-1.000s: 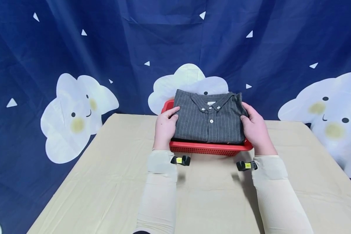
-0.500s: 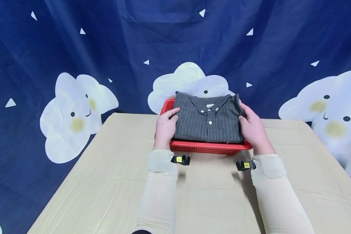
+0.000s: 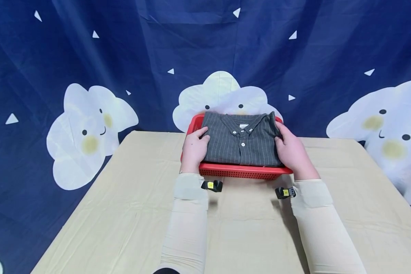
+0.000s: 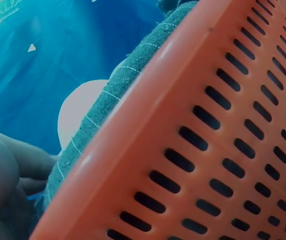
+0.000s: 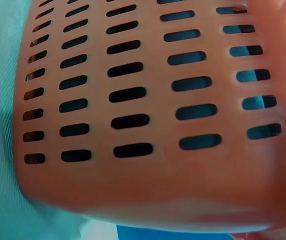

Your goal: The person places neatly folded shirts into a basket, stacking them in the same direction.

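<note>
A folded dark grey shirt (image 3: 241, 150) with thin white stripes, a buttoned collar and white buttons lies collar-away in a red perforated plastic basket (image 3: 241, 171). On the shirt's left side my left hand (image 3: 193, 150) holds the edge, thumb on top. My right hand (image 3: 292, 152) grips the opposite side the same way; its fingers are mostly hidden behind the cloth. The left wrist view shows the shirt's striped edge (image 4: 105, 97) just above the basket rim, with the left fingers at it. Only the basket's slotted wall fills most of the right wrist view.
The basket stands near the far edge of a table (image 3: 150, 198) covered in beige cloth or paper. Behind it hangs a dark blue curtain (image 3: 198, 34) with white triangles and smiling clouds. Both forearms wear pale sleeves with small black wrist devices.
The shirt has sunk a little into the basket, its collar end lying flatter. My right hand has shifted slightly left with its side of the cloth; the left hand has barely moved.
</note>
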A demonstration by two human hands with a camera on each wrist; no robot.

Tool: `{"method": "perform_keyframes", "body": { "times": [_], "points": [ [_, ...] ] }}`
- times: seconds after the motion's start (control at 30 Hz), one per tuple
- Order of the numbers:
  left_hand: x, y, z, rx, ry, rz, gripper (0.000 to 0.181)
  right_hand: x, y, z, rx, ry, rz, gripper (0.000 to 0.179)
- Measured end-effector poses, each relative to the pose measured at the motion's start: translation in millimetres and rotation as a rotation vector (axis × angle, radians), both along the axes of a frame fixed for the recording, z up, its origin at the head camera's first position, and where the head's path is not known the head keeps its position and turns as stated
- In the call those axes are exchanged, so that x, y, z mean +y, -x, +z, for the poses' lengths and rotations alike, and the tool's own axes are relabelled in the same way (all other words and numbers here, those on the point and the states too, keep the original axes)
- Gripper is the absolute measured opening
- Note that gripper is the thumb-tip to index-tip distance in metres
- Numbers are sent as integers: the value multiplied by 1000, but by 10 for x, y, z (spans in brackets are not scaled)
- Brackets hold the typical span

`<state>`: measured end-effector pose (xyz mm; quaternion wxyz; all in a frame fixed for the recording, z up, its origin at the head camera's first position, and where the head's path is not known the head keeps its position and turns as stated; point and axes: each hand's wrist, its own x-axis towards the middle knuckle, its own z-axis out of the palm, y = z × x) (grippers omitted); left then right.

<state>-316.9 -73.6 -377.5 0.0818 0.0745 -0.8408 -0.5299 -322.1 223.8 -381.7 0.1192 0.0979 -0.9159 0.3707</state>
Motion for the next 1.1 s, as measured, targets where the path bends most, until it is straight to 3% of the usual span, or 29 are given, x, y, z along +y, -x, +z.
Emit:
{"method": "perform_keyframes", "body": {
  "times": [0.43,0.7,0.9,1.1],
  "points": [
    [41,2,11,-125,226,-110,69,-9,31,-27,-3,-53,51,71],
    [80,-24,68,-217,299,-139,89,-42,50,-26,-27,-157,66,86],
    [104,-23,81,-226,354,-148,89,-59,61,-2,-32,-225,49,87],
    [104,-42,24,-234,365,-138,84,-71,50,-58,-25,-307,15,79]
  ]
}}
